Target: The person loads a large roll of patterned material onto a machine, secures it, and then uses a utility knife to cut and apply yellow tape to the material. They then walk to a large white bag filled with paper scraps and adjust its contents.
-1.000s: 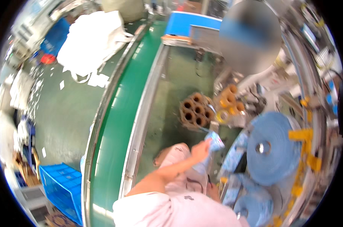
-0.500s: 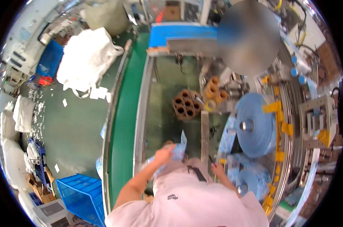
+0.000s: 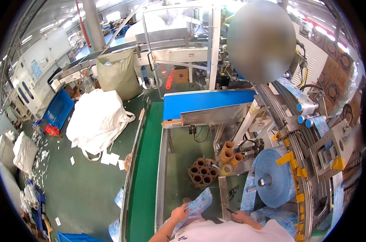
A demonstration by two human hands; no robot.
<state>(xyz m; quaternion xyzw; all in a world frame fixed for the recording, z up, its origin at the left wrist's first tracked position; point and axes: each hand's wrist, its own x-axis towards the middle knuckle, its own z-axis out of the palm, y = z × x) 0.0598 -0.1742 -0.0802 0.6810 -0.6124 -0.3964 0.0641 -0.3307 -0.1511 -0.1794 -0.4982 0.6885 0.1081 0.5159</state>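
My left hand [image 3: 179,213] is closed on a loose sheet of blue patterned film [image 3: 201,202], which stands up past my fingers in front of my body. To the right, my right hand [image 3: 241,218] is closed around a thin dark tool [image 3: 230,211] whose kind is too small to make out. Near that hand stands a large upright roll of blue film [image 3: 275,183] on a metal spindle. A strip of film [image 3: 248,195] hangs beside it. Part of a second patterned roll [image 3: 285,220] shows lower down.
A green conveyor [image 3: 144,173] runs along my left, with a blue belt [image 3: 207,104] across the far end. Bundled brown cardboard tubes [image 3: 203,173] stand on the floor ahead. Beyond the conveyor lie a white sack [image 3: 96,121] and a blue crate [image 3: 76,237].
My view has tilted up, bringing in more of the hall beyond. The film in my left hand now spreads wider to the right. Both hands keep hold of their things.
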